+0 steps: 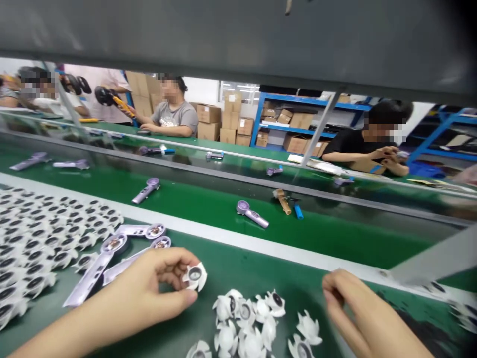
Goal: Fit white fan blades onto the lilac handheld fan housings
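Left hand (149, 283) pinched a white vaned plastic part (196, 276) between thumb and fingertips, closed on it; fingers partly hid its edge. Right hand (357, 311) stood half-curled at 3 o'clock from it, holding nothing visible, fingertips blurred. A heap of like parts (246, 318) lay at 5 o'clock, cut off by the lower frame edge. Lilac handheld-fan bodies (87, 281) lay at 9 o'clock.
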### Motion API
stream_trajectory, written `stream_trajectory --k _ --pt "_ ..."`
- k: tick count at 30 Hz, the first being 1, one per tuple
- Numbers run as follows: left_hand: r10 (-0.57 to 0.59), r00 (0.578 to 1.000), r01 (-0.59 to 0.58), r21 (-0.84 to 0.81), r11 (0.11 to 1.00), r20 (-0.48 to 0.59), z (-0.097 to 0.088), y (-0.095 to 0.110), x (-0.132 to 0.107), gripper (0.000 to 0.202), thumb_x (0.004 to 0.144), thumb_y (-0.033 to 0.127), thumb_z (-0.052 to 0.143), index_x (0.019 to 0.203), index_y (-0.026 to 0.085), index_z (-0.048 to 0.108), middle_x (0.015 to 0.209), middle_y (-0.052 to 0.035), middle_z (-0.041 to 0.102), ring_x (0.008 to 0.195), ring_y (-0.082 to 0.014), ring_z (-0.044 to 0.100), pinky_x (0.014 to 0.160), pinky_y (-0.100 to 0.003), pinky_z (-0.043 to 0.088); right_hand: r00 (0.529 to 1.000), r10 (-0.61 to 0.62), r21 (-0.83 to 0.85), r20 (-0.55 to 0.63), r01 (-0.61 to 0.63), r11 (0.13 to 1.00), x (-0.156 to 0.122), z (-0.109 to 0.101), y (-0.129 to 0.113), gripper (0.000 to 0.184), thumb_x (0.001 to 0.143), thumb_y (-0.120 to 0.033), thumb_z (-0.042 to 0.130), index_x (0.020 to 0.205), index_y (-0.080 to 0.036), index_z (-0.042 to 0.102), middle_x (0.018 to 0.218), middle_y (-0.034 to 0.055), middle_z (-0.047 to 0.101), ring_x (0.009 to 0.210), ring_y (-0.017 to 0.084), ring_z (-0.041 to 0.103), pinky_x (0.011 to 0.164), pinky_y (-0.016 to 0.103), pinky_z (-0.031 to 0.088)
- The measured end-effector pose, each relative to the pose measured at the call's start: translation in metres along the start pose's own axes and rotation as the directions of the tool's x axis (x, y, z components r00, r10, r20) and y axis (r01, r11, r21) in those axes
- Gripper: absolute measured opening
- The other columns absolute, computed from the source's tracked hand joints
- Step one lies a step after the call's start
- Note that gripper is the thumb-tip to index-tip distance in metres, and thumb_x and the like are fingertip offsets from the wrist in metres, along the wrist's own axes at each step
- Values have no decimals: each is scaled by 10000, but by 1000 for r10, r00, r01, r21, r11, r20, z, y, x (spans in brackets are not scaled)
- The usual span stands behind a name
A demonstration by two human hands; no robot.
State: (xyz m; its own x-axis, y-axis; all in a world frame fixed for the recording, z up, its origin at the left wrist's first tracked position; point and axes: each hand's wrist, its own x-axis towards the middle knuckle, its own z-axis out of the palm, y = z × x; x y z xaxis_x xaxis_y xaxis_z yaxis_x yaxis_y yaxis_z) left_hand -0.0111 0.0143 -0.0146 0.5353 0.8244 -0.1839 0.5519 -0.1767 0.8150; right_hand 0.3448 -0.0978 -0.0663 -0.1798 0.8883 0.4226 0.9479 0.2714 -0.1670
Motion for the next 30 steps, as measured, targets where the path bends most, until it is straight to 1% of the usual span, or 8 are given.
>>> stream_trajectory --k 3,6,8,13,19,22,25,30 --pt "31 1000 -31 13 999 -7 2 7 -7 278 778 330 719 988 150 703 874 -41 675 757 -139 640 723 -214 536 990 52 392 131 -100 914 49 -4 -63 156 984 -166 385 864 -200 478 798 1 531 681 96 536 592 187 442" --pt "25 1000 -24 -19 1000 19 4 10 -12 295 720 375 783 895 144 729 723 -18 659 648 -121 623 605 -189 503 971 -83 673 225 -93 734 86 7 -116 127 925 -116 431 865 -193 511 850 -2 548 732 94 529 644 199 423" --pt "43 999 -42 -53 998 18 5 10 -14 303 692 385 809 846 137 730 679 -10 640 613 -117 620 571 -183 490 963 -145 744 228 -76 664 97 17 -133 104 894 -106 467 870 -188 528 856 -5 549 732 91 523 652 202 410" --pt "172 985 -174 -107 979 -27 3 7 -15 351 693 421 819 813 108 717 693 -39 659 598 -131 633 572 -190 510 956 -185 774 229 -64 630 100 29 -132 106 904 -116 481 841 -183 534 832 -4 550 721 86 513 638 183 402" --pt "235 969 -242 -85 967 -80 0 10 -13 325 682 390 843 817 115 736 689 -39 670 602 -127 655 570 -166 504 928 -131 800 349 -222 557 97 28 -129 119 932 -179 483 848 -192 566 861 12 572 655 91 513 576 178 424" --pt "232 968 -241 -97 966 -95 1 9 -13 309 674 363 854 825 119 738 693 -34 672 608 -123 659 571 -157 500 946 -160 793 281 -136 594 99 28 -128 118 915 -138 485 845 -192 563 857 7 576 680 80 537 588 159 426" --pt "218 971 -229 -123 966 -102 3 5 -14 303 672 358 857 821 120 742 680 -33 671 598 -124 654 575 -163 503 964 -207 732 170 17 681 101 29 -126 135 901 -100 489 864 -203 567 833 -8 580 704 71 560 617 152 432" --pt "180 977 -197 -163 967 -111 4 5 -14 341 679 407 851 812 109 752 661 -45 669 575 -127 641 562 -174 501 955 -290 620 55 195 760 89 28 -132 184 926 -96 482 992 -228 592 885 19 621 729 94 622 637 177 501"
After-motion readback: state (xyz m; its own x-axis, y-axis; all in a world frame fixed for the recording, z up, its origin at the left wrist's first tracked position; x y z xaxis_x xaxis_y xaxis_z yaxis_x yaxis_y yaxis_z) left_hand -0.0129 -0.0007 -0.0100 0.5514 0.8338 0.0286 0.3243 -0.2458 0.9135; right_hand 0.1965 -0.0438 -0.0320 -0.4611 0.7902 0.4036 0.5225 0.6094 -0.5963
